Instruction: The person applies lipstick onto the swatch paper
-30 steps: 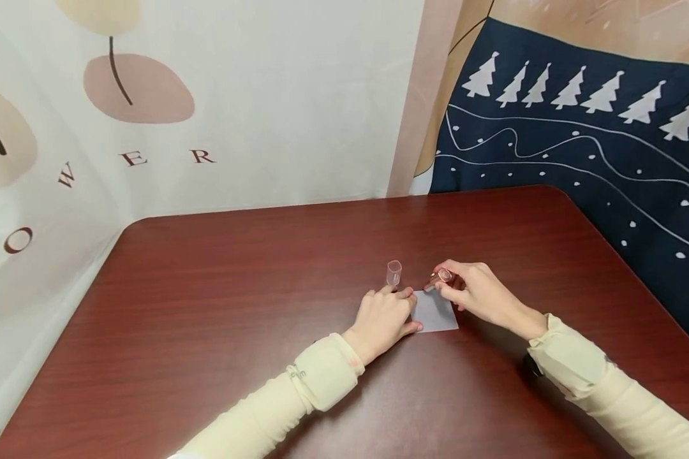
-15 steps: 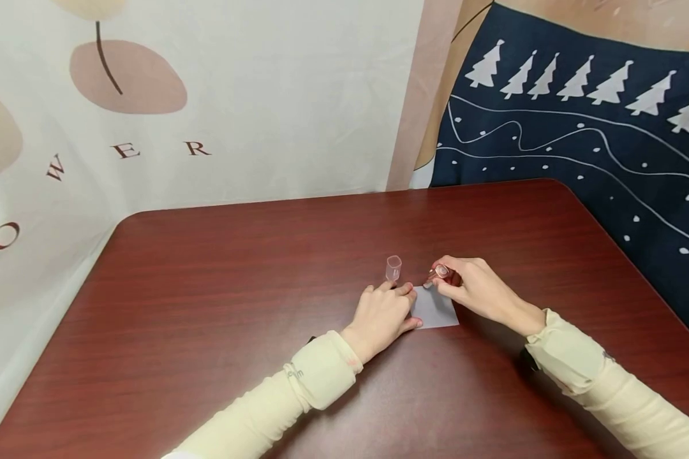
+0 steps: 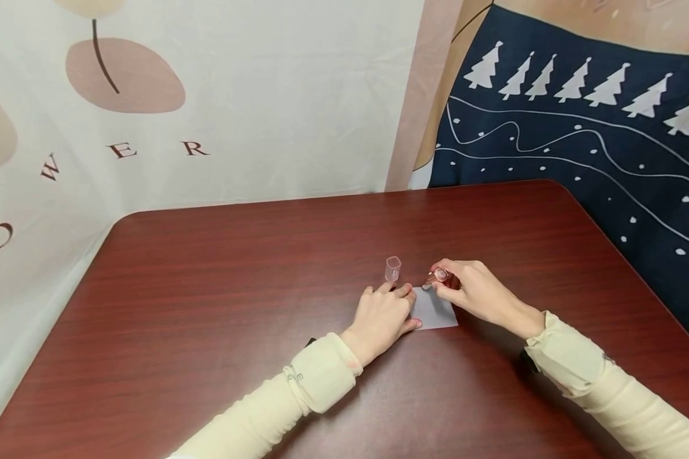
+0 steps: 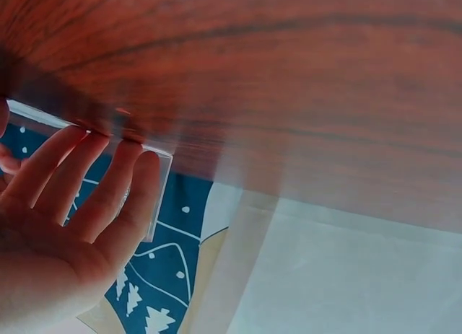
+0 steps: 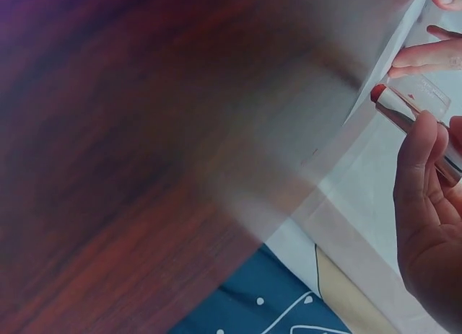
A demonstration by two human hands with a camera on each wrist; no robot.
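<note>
My right hand [image 3: 482,293] pinches a lipstick [image 3: 439,275] between thumb and fingers, over the far edge of a small sheet of paper [image 3: 436,312]. In the right wrist view its red tip [image 5: 378,93] shows out of a shiny metallic tube, pointing down close to the sheet. My left hand [image 3: 381,319] rests on the paper's left side, fingers spread and fairly straight. Just beyond those fingertips stands a clear, hollow lipstick cap [image 3: 393,269]. The left wrist view shows the cap partly behind the fingers [image 4: 119,182].
A dark red wooden table [image 3: 218,293] bears everything. Behind it hangs a pale printed curtain [image 3: 298,115], and at the right a navy cloth with white trees [image 3: 551,140]. The table's far edge runs well beyond the cap.
The lipstick has shifted very slightly left along the paper's far edge, and its tube stands a little steeper. The left hand stays on the paper. The head view has tilted slightly.
</note>
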